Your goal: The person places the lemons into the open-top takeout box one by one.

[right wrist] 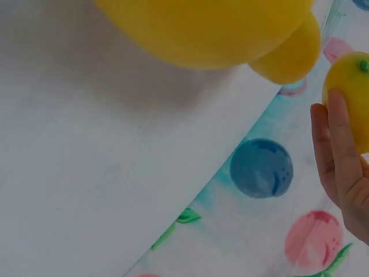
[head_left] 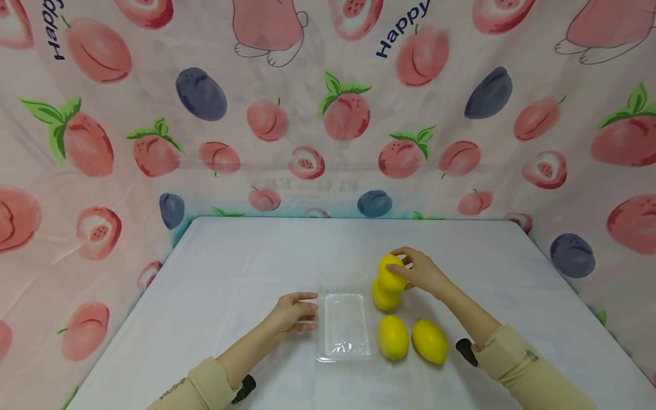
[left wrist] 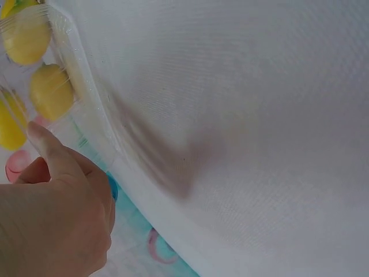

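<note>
My right hand [head_left: 422, 273] holds a yellow lemon [head_left: 390, 272] between thumb and fingers, above the table. In the right wrist view its fingers [right wrist: 340, 135] lie along that lemon [right wrist: 353, 75]. Partly hidden below it is a second lemon [head_left: 385, 299]. A clear plastic box [head_left: 320, 336] lies on the table to the left of the lemons. At the box's left side is my left hand [head_left: 294, 313], fingers extended and at its edge. The left wrist view shows the left hand [left wrist: 63, 202] beside the clear plastic, with lemons [left wrist: 52, 92] visible through it.
Two more lemons, one nearer the box [head_left: 393, 337] and one farther right [head_left: 429, 341], lie at the front right. A white cover spreads over the table [head_left: 246, 256]. Behind it hangs a fruit-printed cloth [head_left: 307, 125].
</note>
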Demonstrator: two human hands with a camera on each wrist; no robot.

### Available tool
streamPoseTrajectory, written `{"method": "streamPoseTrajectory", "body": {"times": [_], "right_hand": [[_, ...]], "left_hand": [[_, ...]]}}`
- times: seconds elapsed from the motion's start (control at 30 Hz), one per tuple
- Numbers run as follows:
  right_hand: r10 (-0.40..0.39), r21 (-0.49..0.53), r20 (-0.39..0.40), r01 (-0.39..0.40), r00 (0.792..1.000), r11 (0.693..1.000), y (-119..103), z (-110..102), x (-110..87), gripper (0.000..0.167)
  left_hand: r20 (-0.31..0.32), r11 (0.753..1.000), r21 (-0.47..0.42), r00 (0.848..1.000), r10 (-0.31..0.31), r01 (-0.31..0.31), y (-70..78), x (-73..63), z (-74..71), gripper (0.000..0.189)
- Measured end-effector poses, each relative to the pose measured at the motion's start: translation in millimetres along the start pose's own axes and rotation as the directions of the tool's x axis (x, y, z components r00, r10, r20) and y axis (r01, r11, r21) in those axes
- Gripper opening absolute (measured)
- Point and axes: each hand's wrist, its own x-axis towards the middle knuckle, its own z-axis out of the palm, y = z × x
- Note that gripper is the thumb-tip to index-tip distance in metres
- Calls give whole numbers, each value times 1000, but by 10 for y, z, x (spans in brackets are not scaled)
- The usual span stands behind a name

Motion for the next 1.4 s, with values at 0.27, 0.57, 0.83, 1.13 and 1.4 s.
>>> {"method": "streamPoseTrajectory", "body": {"times": [0.27, 0.57, 0.83, 1.13, 1.4], "right_hand": [[-12, 25, 39, 11, 999, 1000, -171, 86, 43, 51], [-14, 85, 153, 1, 988, 996, -395, 334, 57, 48], [24, 126, 185, -48, 982, 991, -462, 445, 91, 46], [63, 67, 190, -77, 980, 995, -575, 598, 177, 44], [51, 98, 228, -75, 972, 992, -572, 773, 244, 41]], "left_hand": [[-1, 999, -19, 999, -40, 40, -2, 18, 18, 43], [6, 997, -19, 997, -75, 75, -10, -17, -43, 43], [23, 994, -32, 994, -108, 109, 11, 10, -51, 43], [42, 996, -38, 996, -80, 82, 21, 27, -36, 43], [26, 995, -40, 996, -89, 90, 26, 16, -22, 43]]}}
